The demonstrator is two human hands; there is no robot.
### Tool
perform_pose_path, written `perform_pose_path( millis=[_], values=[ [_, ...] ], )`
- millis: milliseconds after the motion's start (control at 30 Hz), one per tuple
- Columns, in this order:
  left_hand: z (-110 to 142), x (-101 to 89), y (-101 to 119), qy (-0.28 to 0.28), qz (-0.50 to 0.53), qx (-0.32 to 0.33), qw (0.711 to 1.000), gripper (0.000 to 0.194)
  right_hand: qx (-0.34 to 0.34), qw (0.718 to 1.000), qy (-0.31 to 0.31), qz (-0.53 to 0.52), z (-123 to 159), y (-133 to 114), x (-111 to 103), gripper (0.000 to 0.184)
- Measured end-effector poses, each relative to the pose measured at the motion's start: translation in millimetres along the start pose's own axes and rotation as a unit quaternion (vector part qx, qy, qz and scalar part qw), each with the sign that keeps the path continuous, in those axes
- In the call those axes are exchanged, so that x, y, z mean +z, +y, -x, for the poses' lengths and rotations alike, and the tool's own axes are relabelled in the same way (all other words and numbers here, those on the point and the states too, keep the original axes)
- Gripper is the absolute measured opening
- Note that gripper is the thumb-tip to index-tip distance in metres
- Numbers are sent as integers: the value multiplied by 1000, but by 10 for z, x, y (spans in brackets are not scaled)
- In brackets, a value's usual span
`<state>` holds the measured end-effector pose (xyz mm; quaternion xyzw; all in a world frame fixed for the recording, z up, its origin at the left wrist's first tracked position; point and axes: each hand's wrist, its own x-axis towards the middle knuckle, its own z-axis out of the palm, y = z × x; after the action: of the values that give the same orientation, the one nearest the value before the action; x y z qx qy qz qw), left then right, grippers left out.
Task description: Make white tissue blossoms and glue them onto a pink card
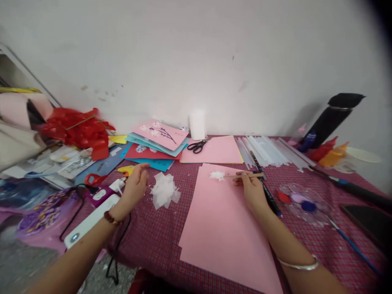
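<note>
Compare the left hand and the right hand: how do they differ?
The right hand grips a thin stick over pink paper; the left hand, holding nothing visible, is beside the white pile. The left hand's wrist wears dark beads, the right hand's a silver bangle. Neither hand wears a glove.

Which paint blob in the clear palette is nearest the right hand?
The red blob, leftmost of three; the lavender blob and dark blue blob lie farther from the right hand.
</note>
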<state>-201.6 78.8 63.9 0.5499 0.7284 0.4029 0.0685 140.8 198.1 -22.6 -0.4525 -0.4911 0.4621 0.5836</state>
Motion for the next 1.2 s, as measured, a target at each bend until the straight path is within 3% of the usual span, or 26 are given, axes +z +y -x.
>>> perform_pose_path(
  millis=[67, 200, 333, 433, 733, 833, 933, 1033, 1200],
  values=[
    [174, -31, -131, -22, -20, 35, 999, 34, -1, 1000, -8, -3, 4, 4, -18, 34],
    [502, 6, -187, -126, -98, 107, 981, 18, -3, 1000, -10, -5, 5, 22, -42, 33],
    [702, 100, -111, -143, -204, 100, 963, 15, -6, 1000, -9, -2, -8, 51, -46, 34],
    [726, 144, -123, -141, -229, 80, 960, 12, -1, 1000, -8, -1, -12, 56, -46, 35],
    [676, 63, -234, -114, -158, 14, 981, 12, 3, 1000, -9, 1, -1, 26, -47, 33],
    [741, 75, -214, -135, -196, 62, 969, 13, 2, 1000, -9, 1, 2, 24, -46, 32],
    [817, 128, -220, -168, -277, 132, 937, 19, -1, 1000, -14, 1, 8, 18, -42, 31],
    [819, 151, -264, -170, -318, 142, 922, 25, -1, 1000, -18, -2, 20, 3, -35, 29],
    [637, 11, -331, -123, -214, 41, 968, 17, -1, 1000, -16, -3, 33, -16, -25, 27]
  ],
)
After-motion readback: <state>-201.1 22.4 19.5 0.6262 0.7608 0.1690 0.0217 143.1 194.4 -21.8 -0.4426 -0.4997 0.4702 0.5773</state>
